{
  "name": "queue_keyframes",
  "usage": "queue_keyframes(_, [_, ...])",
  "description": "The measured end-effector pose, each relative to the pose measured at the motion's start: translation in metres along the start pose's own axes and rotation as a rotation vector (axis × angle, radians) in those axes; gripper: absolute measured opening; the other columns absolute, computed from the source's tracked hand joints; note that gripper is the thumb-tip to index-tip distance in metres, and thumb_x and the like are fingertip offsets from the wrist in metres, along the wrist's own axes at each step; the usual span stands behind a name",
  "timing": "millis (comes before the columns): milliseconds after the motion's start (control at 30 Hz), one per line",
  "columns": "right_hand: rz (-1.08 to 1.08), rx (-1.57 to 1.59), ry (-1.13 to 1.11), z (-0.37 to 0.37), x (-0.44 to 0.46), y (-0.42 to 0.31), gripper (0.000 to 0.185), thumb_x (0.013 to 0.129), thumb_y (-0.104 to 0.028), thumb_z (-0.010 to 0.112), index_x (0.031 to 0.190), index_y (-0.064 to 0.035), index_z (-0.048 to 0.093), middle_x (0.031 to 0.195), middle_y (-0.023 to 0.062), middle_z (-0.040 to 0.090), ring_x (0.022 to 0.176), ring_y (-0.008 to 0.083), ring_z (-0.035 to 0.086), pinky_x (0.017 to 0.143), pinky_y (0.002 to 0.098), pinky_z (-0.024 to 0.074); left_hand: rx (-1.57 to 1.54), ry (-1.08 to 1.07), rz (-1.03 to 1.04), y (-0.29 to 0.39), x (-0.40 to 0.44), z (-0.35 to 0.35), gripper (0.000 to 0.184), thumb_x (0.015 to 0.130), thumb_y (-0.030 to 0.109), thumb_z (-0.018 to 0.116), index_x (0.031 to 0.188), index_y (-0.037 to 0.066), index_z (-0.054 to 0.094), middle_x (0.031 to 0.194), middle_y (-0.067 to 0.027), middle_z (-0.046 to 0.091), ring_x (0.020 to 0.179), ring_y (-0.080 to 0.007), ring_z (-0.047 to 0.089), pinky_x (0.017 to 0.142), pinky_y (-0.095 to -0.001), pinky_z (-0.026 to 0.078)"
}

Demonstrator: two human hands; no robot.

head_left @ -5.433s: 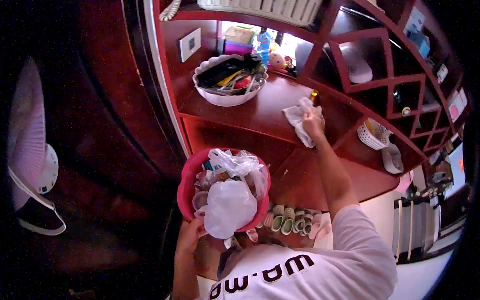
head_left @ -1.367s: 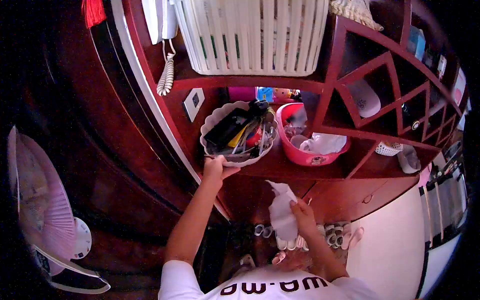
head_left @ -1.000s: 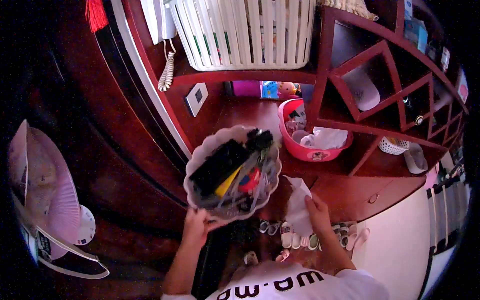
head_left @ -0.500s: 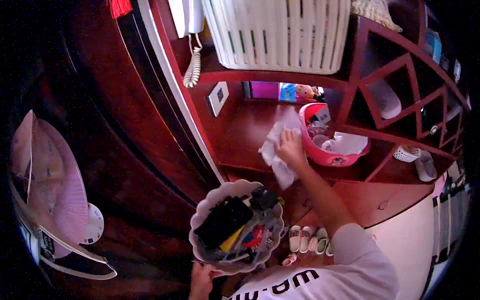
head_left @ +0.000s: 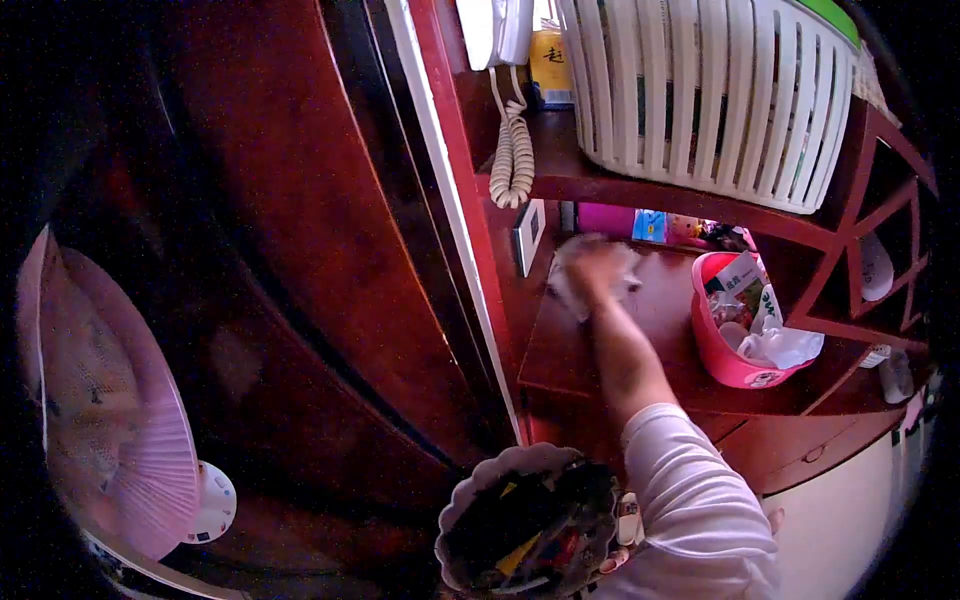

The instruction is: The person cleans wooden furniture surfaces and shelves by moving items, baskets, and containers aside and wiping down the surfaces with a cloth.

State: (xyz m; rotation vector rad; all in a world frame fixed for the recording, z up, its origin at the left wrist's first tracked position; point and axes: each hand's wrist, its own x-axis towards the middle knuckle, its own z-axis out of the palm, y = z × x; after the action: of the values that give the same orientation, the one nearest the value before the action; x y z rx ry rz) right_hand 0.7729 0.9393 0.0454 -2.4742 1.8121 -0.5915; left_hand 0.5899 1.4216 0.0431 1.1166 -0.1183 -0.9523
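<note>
My right hand [head_left: 594, 270], blurred by motion, presses a crumpled white cloth [head_left: 570, 290] onto the dark red shelf [head_left: 650, 330], towards its back left. The fingers are bent over the cloth. To the right of this hand stands a pink basket [head_left: 720, 340] with packets, papers and a white plastic bag in it. Low in the view is a scalloped, pale basket [head_left: 455, 515] filled with dark items, something yellow and something red. My left hand is out of view, below the lower edge.
A white slatted basket [head_left: 690, 110] stands on the upper shelf, beside a phone with a coiled cord [head_left: 513, 160]. A white wall plate [head_left: 529, 238] is on the left side panel. A pink pleated hat [head_left: 150, 430] hangs at left. Slippers [head_left: 628, 520] lie on the floor.
My right hand has moved the cloth from beside the pink basket to the back left of the shelf. The view has shifted, and my left hand has left it.
</note>
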Motion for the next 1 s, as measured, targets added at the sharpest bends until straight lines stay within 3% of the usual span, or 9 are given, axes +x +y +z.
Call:
queue_keyframes(67, [-0.491,-0.006,0.264,-0.005,-0.036,-0.013,0.059,0.085,-0.038,0.046,0.135,-0.0062,0.041,0.129,0.0142,0.050,0.118,0.0359,0.043,0.099,0.0662,0.0207,0.000,-0.025,0.002,0.003,0.004,0.003,0.060,0.070,-0.002,0.058,0.127,0.005,0.038,0.116,-0.0129,0.053,0.102,-0.0297,0.057,0.082,-0.0423,0.053])
queue_keyframes(167, [-0.703,0.034,0.072,-0.051,-0.070,0.005,0.047,0.085,-0.026,0.041,0.126,-0.0021,0.046,0.132,0.0162,0.046,0.124,0.0343,0.039,0.102,0.0475,0.0278,0.009,-0.045,0.025,0.005,0.001,0.000,0.063,0.070,-0.003,0.058,0.129,0.005,0.037,0.119,-0.0131,0.052,0.104,-0.0300,0.056,0.084,-0.0422,0.052])
queue_keyframes(400, [-1.100,0.305,-0.113,-0.111,-0.209,0.068,0.052,0.090,-0.036,0.043,0.129,-0.0030,0.043,0.137,0.0154,0.042,0.134,0.0284,0.029,0.109,0.0451,0.0238,0.001,0.033,0.053,-0.022,-0.073,-0.035,0.071,0.069,-0.004,0.059,0.134,0.006,0.034,0.124,-0.0135,0.049,0.110,-0.0305,0.053,0.088,-0.0420,0.050])
queue_keyframes(533, [-0.778,0.259,-0.308,-0.148,-0.191,0.147,0.047,0.092,-0.032,0.041,0.132,-0.0087,0.042,0.136,0.0147,0.044,0.129,0.0302,0.037,0.107,0.0482,0.0232,0.047,0.277,0.113,-0.073,-0.121,-0.081,0.054,0.077,0.001,0.057,0.128,0.004,0.039,0.118,-0.0156,0.054,0.096,-0.0310,0.061,0.080,-0.0425,0.055])
queue_keyframes(567, [-0.686,0.178,-0.047,-0.132,-0.190,0.166,0.048,0.092,-0.032,0.040,0.134,-0.0089,0.041,0.137,0.0151,0.042,0.130,0.0307,0.036,0.107,0.0502,0.0213,0.046,0.282,0.115,-0.075,-0.124,-0.080,0.054,0.077,0.001,0.057,0.128,0.004,0.039,0.118,-0.0156,0.054,0.096,-0.0310,0.061,0.080,-0.0425,0.055])
queue_keyframes(667, [-0.577,0.115,-0.023,-0.119,-0.166,0.172,0.051,0.094,-0.034,0.035,0.136,-0.0059,0.038,0.138,0.0170,0.041,0.131,0.0329,0.033,0.108,0.0496,0.0208,-0.004,0.339,0.000,-0.078,-0.131,-0.077,0.050,0.079,0.000,0.055,0.127,0.008,0.039,0.116,-0.0146,0.055,0.092,-0.0292,0.062,0.076,-0.0409,0.055])
queue_keyframes(767, [-0.340,0.042,0.130,-0.108,-0.129,0.136,0.051,0.092,-0.032,0.036,0.130,0.0008,0.041,0.133,0.0225,0.044,0.128,0.0389,0.036,0.107,0.0497,0.0234,0.075,0.381,-0.065,-0.085,-0.135,-0.081,0.075,0.063,-0.012,0.053,0.134,0.006,0.035,0.123,-0.0112,0.049,0.108,-0.0284,0.054,0.087,-0.0397,0.050])
queue_keyframes(867, [-0.357,0.115,-0.271,-0.114,-0.119,0.079,0.050,0.091,-0.032,0.037,0.127,0.0018,0.045,0.131,0.0219,0.046,0.127,0.0386,0.036,0.106,0.0476,0.0250,0.191,0.358,-0.008,-0.100,-0.142,-0.096,0.057,0.081,0.007,0.050,0.135,0.002,0.034,0.125,-0.0132,0.048,0.103,-0.0247,0.054,0.083,-0.0382,0.050])
queue_keyframes(1000, [-0.946,0.144,0.220,-0.095,-0.198,0.041,0.046,0.087,-0.026,0.045,0.125,0.0004,0.048,0.121,0.0173,0.053,0.118,0.0355,0.044,0.104,0.0411,0.0293,0.203,0.338,-0.023,-0.098,-0.138,-0.093,0.053,0.086,0.013,0.048,0.135,0.001,0.034,0.125,-0.0137,0.047,0.102,-0.0235,0.055,0.082,-0.0377,0.049])
